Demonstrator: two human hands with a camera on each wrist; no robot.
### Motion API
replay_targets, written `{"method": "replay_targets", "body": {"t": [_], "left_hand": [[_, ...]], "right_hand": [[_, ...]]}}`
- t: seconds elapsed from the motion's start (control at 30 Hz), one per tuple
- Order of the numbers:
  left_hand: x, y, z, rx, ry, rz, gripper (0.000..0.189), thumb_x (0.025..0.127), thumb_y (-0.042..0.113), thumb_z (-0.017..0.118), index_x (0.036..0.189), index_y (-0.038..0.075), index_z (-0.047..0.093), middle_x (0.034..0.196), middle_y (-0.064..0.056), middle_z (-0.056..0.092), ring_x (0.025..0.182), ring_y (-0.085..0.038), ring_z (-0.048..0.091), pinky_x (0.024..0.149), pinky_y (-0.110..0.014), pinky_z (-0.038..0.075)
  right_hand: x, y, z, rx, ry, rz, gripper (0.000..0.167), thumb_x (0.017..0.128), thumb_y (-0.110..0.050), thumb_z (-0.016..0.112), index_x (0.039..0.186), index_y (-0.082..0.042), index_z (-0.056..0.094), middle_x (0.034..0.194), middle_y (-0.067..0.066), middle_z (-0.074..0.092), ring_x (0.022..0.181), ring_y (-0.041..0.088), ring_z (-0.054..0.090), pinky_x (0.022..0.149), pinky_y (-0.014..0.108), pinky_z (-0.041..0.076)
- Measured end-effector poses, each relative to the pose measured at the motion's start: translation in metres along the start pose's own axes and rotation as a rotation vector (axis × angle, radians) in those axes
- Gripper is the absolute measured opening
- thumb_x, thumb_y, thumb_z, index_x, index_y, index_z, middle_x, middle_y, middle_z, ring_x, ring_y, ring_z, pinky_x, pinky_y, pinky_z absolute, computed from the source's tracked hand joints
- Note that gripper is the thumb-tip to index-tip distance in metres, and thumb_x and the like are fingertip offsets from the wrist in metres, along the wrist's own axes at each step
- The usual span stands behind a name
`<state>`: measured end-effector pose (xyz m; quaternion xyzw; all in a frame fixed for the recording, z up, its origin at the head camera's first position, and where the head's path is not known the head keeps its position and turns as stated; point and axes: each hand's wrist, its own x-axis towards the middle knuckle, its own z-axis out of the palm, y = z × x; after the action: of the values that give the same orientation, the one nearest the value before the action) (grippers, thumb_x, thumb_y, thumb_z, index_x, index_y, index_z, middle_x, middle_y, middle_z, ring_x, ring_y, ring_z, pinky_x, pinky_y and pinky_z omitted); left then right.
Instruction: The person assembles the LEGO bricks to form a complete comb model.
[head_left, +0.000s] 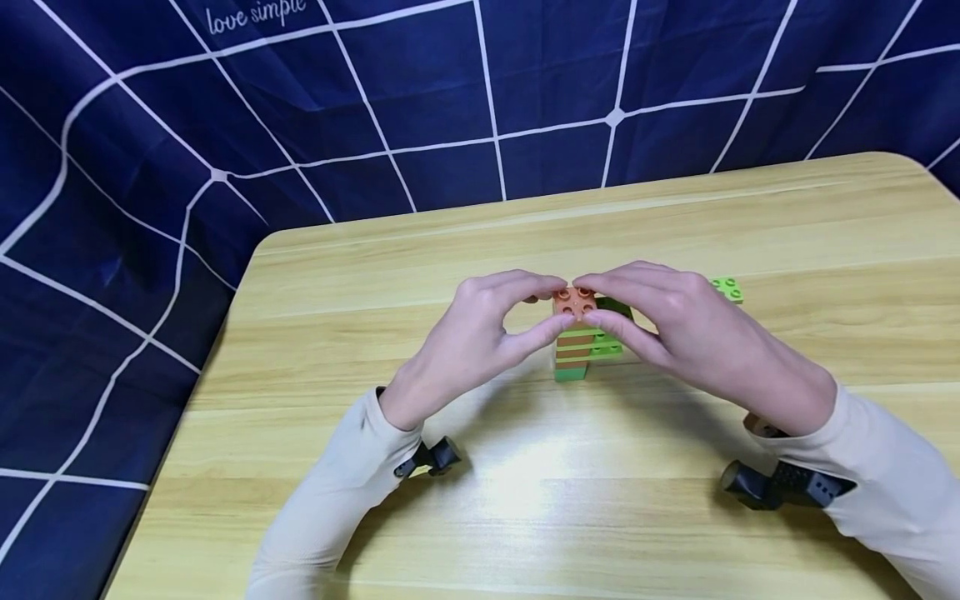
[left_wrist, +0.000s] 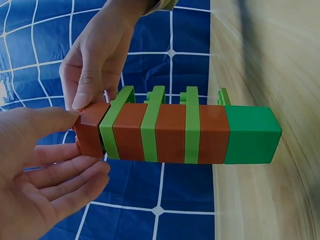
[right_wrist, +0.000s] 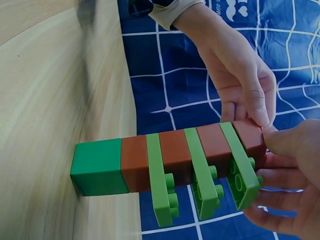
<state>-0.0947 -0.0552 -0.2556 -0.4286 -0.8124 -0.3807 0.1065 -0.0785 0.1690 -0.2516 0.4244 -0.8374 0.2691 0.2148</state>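
Note:
A tower of toy building bricks stands upright on the table, with a dark green brick (left_wrist: pixel 252 134) at its base. Above that, brown bricks (left_wrist: pixel 175 132) alternate with thin light green plates (right_wrist: pixel 200 172) that stick out to the right with studs showing. The top brown brick (head_left: pixel 574 305) sits slightly tilted, and a thin dark gap shows under one side in the left wrist view. My left hand (head_left: pixel 480 329) pinches this brick from the left between thumb and fingers. From the right, my right hand (head_left: pixel 675 321) pinches the same brick, thumb in front.
Another light green plate (head_left: pixel 727 289) lies on the wooden table (head_left: pixel 420 275) behind my right hand. Dark blue cloth (head_left: pixel 420 108) with white lines hangs along the table's back and left sides. Each wrist carries a small black camera (head_left: pixel 442 454).

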Motion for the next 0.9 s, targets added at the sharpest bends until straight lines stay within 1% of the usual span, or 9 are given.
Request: {"method": "replay_targets", "body": {"t": [0.17,0.33,0.53,0.67,0.73,0.77,0.8,0.87,0.9], "left_hand": [[-0.0007,-0.0005,-0.0002,0.011,-0.013,-0.019,0.028,0.09,0.019,0.07,0.11,-0.001,0.07,0.106,-0.009,0.071,0.097,-0.018,0.067,0.089,-0.016,0.05],[0.0001,-0.0013,-0.0016,0.031,-0.004,-0.026,0.029,0.089,0.02,0.071,0.108,-0.001,0.071,0.104,-0.01,0.072,0.1,-0.019,0.067,0.091,-0.017,0.05],[0.0045,-0.0003,-0.0032,0.05,-0.013,-0.082,0.033,0.087,0.025,0.074,0.109,0.0,0.072,0.112,-0.011,0.07,0.114,-0.021,0.062,0.103,-0.02,0.042],[0.005,0.0001,-0.0035,0.042,-0.025,-0.117,0.033,0.087,0.026,0.073,0.11,0.003,0.073,0.123,-0.013,0.065,0.127,-0.022,0.052,0.11,-0.023,0.034],[0.0044,0.0003,-0.0036,0.038,-0.03,-0.13,0.033,0.088,0.026,0.073,0.112,0.003,0.072,0.125,-0.012,0.064,0.131,-0.022,0.047,0.112,-0.024,0.032],[0.0041,0.0003,-0.0035,0.036,-0.032,-0.136,0.033,0.088,0.026,0.073,0.113,0.004,0.071,0.125,-0.012,0.063,0.132,-0.022,0.046,0.111,-0.024,0.033],[0.0037,0.0004,-0.0033,0.034,-0.036,-0.14,0.034,0.088,0.026,0.072,0.113,0.004,0.071,0.124,-0.012,0.064,0.133,-0.021,0.045,0.107,-0.022,0.038],[0.0031,0.0006,-0.0029,0.031,-0.043,-0.149,0.035,0.089,0.026,0.072,0.115,0.003,0.07,0.122,-0.011,0.065,0.132,-0.019,0.046,0.101,-0.019,0.043],[0.0027,0.0007,-0.0027,0.029,-0.044,-0.151,0.035,0.089,0.025,0.071,0.115,0.003,0.069,0.12,-0.011,0.065,0.131,-0.018,0.047,0.092,-0.016,0.049]], "right_hand": [[0.0001,-0.0011,0.0003,-0.004,-0.015,0.006,0.06,0.1,-0.047,0.039,0.116,0.005,0.066,0.104,0.014,0.071,0.095,0.029,0.067,0.08,0.045,0.057],[0.003,-0.0017,0.0003,-0.01,-0.026,0.015,0.061,0.099,-0.049,0.04,0.114,0.004,0.067,0.103,0.014,0.071,0.097,0.03,0.066,0.083,0.048,0.056],[0.0048,-0.0021,0.0003,-0.011,-0.005,0.047,0.063,0.098,-0.051,0.04,0.108,0.004,0.069,0.104,0.017,0.07,0.101,0.034,0.064,0.088,0.052,0.052],[0.0045,-0.0034,0.0014,-0.032,0.012,0.062,0.066,0.098,-0.052,0.04,0.11,0.006,0.069,0.11,0.019,0.069,0.109,0.038,0.06,0.095,0.056,0.048],[0.0041,-0.004,0.0025,-0.047,0.02,0.064,0.066,0.098,-0.053,0.04,0.112,0.006,0.069,0.115,0.019,0.067,0.113,0.039,0.058,0.096,0.057,0.046],[0.0036,-0.0042,0.0031,-0.056,0.024,0.064,0.066,0.098,-0.053,0.04,0.112,0.005,0.069,0.117,0.019,0.067,0.115,0.039,0.058,0.097,0.057,0.046],[0.003,-0.0043,0.0038,-0.065,0.027,0.063,0.066,0.098,-0.053,0.04,0.112,0.005,0.069,0.118,0.019,0.066,0.116,0.039,0.057,0.097,0.057,0.046],[0.0016,-0.0043,0.0054,-0.079,0.035,0.061,0.065,0.098,-0.052,0.039,0.113,0.004,0.069,0.121,0.019,0.065,0.118,0.039,0.056,0.099,0.056,0.045],[0.001,-0.0042,0.0061,-0.084,0.039,0.059,0.065,0.099,-0.052,0.039,0.114,0.004,0.069,0.121,0.019,0.064,0.119,0.038,0.056,0.1,0.056,0.044]]}}
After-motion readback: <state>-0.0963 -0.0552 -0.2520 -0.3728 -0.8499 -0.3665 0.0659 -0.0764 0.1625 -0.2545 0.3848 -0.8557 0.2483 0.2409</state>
